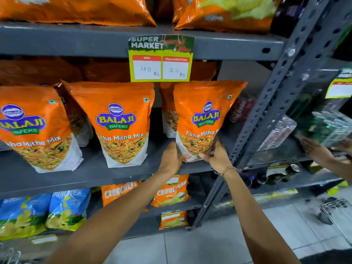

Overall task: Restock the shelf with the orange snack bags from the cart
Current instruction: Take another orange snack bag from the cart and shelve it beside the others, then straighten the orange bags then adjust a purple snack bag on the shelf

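Observation:
An orange snack bag (200, 119) stands upright at the right end of the grey middle shelf (91, 172). My left hand (171, 159) grips its lower left corner and my right hand (215, 157), with a thin bracelet on the wrist, grips its lower right corner. Another orange bag (168, 111) is partly hidden behind it. Two more of the same bags stand to the left, one in the middle (120, 121) and one at the far left (36, 126). The cart (339, 214) shows only as a wire corner at the lower right.
A price tag (161, 60) hangs from the upper shelf edge. A slotted grey upright (266, 111) bounds the shelf on the right. Beyond it, another person's hand (320, 151) handles green packets. Blue and orange bags fill the lower shelves.

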Available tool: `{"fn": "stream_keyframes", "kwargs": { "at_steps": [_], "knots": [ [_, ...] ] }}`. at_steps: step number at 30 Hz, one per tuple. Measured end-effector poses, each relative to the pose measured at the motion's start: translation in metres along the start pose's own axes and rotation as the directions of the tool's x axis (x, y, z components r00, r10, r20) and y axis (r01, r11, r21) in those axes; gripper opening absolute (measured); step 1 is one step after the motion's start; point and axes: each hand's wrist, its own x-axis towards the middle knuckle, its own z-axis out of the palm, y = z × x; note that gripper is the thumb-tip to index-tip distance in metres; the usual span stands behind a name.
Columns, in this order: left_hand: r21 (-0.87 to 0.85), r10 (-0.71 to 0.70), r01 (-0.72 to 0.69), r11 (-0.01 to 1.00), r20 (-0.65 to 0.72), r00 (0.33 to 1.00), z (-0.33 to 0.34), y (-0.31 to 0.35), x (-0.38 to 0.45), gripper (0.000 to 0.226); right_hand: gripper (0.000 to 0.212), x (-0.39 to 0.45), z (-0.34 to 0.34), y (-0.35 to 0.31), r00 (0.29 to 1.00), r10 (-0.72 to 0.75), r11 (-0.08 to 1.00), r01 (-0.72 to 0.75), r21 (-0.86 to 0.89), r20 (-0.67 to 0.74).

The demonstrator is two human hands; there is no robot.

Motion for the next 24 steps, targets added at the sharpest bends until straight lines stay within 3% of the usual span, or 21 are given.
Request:
{"fn": "stream_keyframes", "kwargs": {
  "at_steps": [3,7,12,16,19,21,24],
  "knots": [
    [0.005,0.01,-0.01,1.0,-0.014,1.0,-0.016,-0.01,-0.002,0.04,0.089,0.019,0.015,0.017,1.0,-0.022,1.0,0.022,-0.01,0.016],
    [0.029,0.001,-0.001,1.0,-0.001,1.0,-0.027,-0.014,-0.004,0.032,0.078,-0.006,0.018,-0.02,0.999,-0.034,0.999,0.034,-0.009,-0.031],
    [0.036,-0.002,0.001,0.999,0.027,1.0,-0.03,-0.016,-0.004,0.032,0.083,-0.006,0.022,-0.021,0.999,-0.03,0.999,0.031,0.017,-0.03],
    [0.059,-0.023,0.02,0.998,0.063,0.998,-0.033,-0.017,-0.002,0.042,0.085,-0.01,0.027,-0.023,0.998,-0.008,0.999,0.01,0.04,-0.058],
    [0.057,0.006,-0.01,0.998,0.064,0.998,-0.038,-0.022,-0.012,0.065,0.086,-0.023,0.03,-0.024,0.997,0.022,1.0,-0.022,0.001,-0.078],
    [0.034,0.02,-0.022,0.999,0.063,0.998,-0.047,-0.028,-0.027,0.063,0.066,-0.036,0.034,-0.029,0.995,0.029,0.995,-0.037,-0.089,-0.095],
    [-0.041,0.039,-0.04,0.998,-0.024,0.999,-0.079,-0.043,-0.056,0.031,0.028,-0.06,0.054,-0.056,0.998,-0.066,0.981,0.068,-0.181,0.021]
  ]
}}
